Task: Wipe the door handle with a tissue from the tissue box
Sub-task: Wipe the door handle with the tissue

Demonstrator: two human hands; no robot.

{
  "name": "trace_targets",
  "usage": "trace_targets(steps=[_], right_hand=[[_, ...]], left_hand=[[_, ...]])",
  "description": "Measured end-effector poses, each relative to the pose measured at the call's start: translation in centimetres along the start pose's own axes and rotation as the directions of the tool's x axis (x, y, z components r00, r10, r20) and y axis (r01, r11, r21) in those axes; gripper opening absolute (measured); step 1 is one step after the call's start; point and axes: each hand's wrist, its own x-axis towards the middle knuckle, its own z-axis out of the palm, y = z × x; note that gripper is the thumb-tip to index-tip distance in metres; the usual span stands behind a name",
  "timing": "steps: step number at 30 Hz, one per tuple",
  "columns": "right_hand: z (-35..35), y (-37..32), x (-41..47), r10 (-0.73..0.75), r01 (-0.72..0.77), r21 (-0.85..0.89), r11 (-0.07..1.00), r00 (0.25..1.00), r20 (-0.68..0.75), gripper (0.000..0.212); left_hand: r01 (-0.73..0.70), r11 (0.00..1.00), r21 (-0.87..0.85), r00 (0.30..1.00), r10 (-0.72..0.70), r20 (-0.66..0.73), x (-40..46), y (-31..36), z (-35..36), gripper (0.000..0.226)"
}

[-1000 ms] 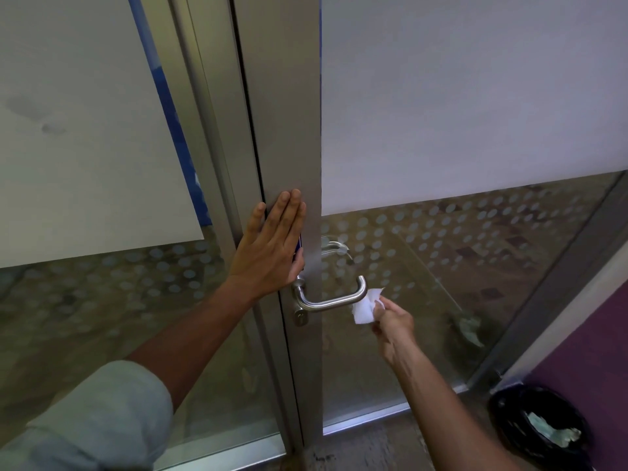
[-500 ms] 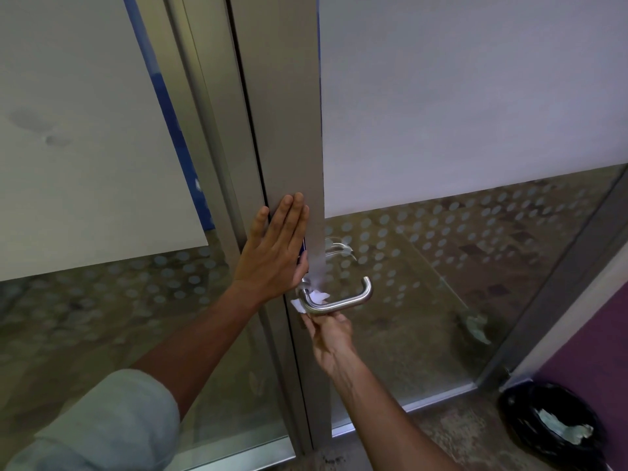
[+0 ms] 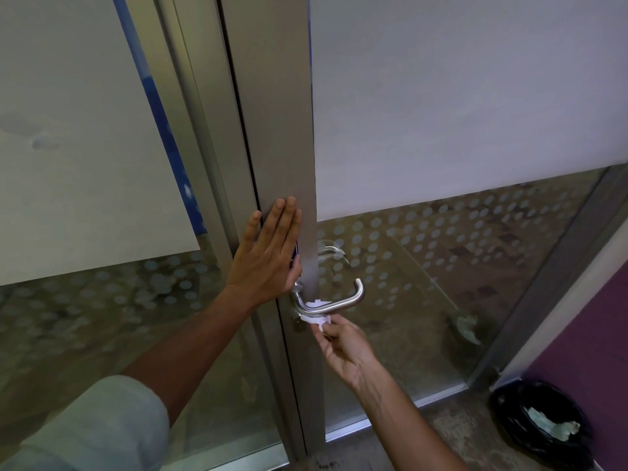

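Observation:
A brushed steel lever door handle (image 3: pixel 343 300) juts from the grey metal door frame (image 3: pixel 282 130) of a glass door. A crumpled white tissue (image 3: pixel 316 314) is pressed against the handle's inner end, wrapped under and behind the bar. My right hand (image 3: pixel 343 348) pinches the tissue from below. My left hand (image 3: pixel 268 253) lies flat with fingers together against the frame, just above and left of the handle. The tissue box is out of view.
A black-lined waste bin (image 3: pixel 540 426) holding crumpled paper stands on the floor at the lower right beside a purple wall (image 3: pixel 591 317). Frosted and dotted glass panels (image 3: pixel 441 96) flank the frame. A second handle (image 3: pixel 331 251) shows through the glass.
My right hand carried the tissue from the handle's outer right end to its inner end by the frame, then drew slightly down and right. My left hand stayed flat on the frame.

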Motion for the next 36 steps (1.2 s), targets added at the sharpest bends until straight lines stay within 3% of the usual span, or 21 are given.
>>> trace_targets(steps=[11,22,25,29,33,36], right_hand=[[-1.1,-6.9,0.8,0.034,-0.034,-0.104,0.994,0.999,-0.003,0.05],[0.0,-8.3,2.2,0.031,-0.03,0.025,0.999,0.998,-0.051,0.044],[0.2,-8.3,2.6,0.0,0.008,0.072,0.997,0.993,-0.115,0.038],[0.2,-8.7,2.9,-0.105,0.12,0.062,0.991,0.971,-0.214,0.051],[-1.0,-9.5,2.4,-0.19,0.227,0.136,0.964,0.951,-0.245,0.053],[-2.2,-10.2,1.5,-0.208,0.235,0.092,0.968,0.949,-0.237,0.054]], left_hand=[[0.01,1.0,0.005,1.0,-0.01,0.001,0.0,0.0,-0.1,0.089],[0.003,1.0,-0.003,1.0,-0.003,0.0,0.1,0.0,-0.8,0.091],[0.007,1.0,-0.011,1.0,-0.007,0.01,0.2,0.0,-0.9,0.093],[0.026,0.998,-0.048,0.999,-0.025,0.037,0.1,0.3,-1.0,0.095],[0.045,0.995,-0.09,0.998,-0.04,0.049,0.1,0.5,-1.0,0.096],[0.081,0.985,-0.151,0.995,-0.072,0.064,0.3,1.1,-1.2,0.096]])
